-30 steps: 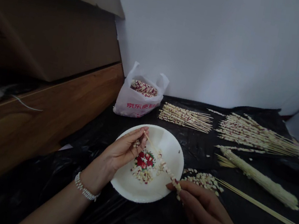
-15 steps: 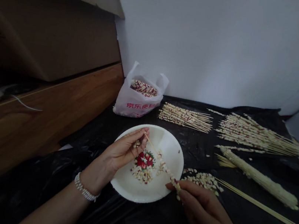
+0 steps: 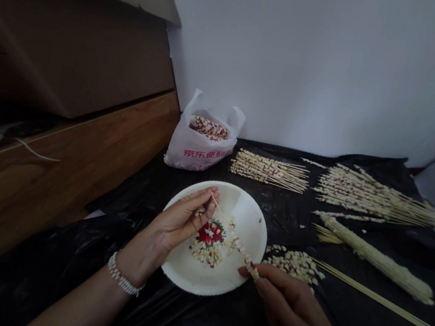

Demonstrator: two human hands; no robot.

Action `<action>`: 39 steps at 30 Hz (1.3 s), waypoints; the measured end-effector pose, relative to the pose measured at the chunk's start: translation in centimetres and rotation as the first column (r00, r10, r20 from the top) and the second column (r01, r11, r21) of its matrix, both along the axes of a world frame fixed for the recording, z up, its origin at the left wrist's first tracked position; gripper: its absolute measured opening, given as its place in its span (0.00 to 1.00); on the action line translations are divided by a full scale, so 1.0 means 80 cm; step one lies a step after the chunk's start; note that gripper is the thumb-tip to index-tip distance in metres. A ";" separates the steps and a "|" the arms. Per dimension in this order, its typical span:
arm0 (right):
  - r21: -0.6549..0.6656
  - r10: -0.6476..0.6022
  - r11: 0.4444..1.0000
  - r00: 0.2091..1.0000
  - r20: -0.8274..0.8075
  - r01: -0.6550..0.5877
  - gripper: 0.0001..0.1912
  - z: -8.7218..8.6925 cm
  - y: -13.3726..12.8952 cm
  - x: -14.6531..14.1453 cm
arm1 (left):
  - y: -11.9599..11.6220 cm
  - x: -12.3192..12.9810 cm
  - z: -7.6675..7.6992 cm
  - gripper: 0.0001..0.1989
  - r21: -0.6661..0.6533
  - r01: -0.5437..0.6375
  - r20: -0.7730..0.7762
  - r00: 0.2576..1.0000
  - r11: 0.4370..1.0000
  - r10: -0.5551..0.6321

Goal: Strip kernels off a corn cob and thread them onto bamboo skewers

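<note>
Right hand (image 3: 295,300) edges inward along the kernel skewer (image 3: 243,253), left hand (image 3: 180,220) nearly unmoved

The skewer slants above the bowl (image 3: 248,216), its bare upper end pinched between left thumb and fingers, its kernel-covered lower end gripped narrowly by the right fingertips. A few loose kernels sit in the curled left fingers. Both hands overlap the rim in view; whether they touch it, I cannot tell.

Under everything spreads a wrinkled black sheet (image 3: 185,321), meeting a pale wall (image 3: 318,63) behind. Left of it stand a wooden board (image 3: 132,128) and a large brown box (image 3: 108,43).

Inside the bowl, a kernel heap (image 3: 206,255) lies by a red-and-green printed pattern. Beyond the far rim, a white plastic bag (image 3: 178,152) holds a red-and-cream cob (image 3: 210,128).

Just beside the right rim lies a kernel pile (image 3: 296,264), then bare sticks (image 3: 384,302) and a pale stripped cob (image 3: 378,259). Farther back rest a small skewer bundle (image 3: 269,169) and a larger skewer bundle (image 3: 368,193), black sheet showing between them. More sheet runs from the near rim toward the body, between the forearms.
</note>
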State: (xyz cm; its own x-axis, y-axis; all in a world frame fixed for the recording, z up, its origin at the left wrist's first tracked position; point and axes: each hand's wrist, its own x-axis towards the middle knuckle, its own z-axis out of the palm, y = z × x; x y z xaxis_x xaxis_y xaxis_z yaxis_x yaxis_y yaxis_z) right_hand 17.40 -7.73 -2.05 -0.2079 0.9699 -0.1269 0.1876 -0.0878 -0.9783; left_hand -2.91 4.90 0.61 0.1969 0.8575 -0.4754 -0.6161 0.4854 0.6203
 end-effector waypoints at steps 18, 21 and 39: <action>0.053 -0.011 0.999 0.998 0.070 0.008 0.18 0.002 0.001 0.001 | 0.001 -0.001 -0.001 0.04 0.025 0.015 -0.014 1.000 1.000 -0.015; 0.098 0.004 0.995 0.999 0.053 -0.009 0.18 0.001 0.001 0.001 | 0.001 -0.002 -0.002 0.04 0.040 0.032 -0.040 0.999 0.999 -0.030; 0.230 0.026 0.971 0.989 0.147 -0.060 0.17 -0.003 -0.005 -0.003 | -0.002 -0.006 0.001 0.03 0.093 0.081 -0.102 0.992 0.992 -0.071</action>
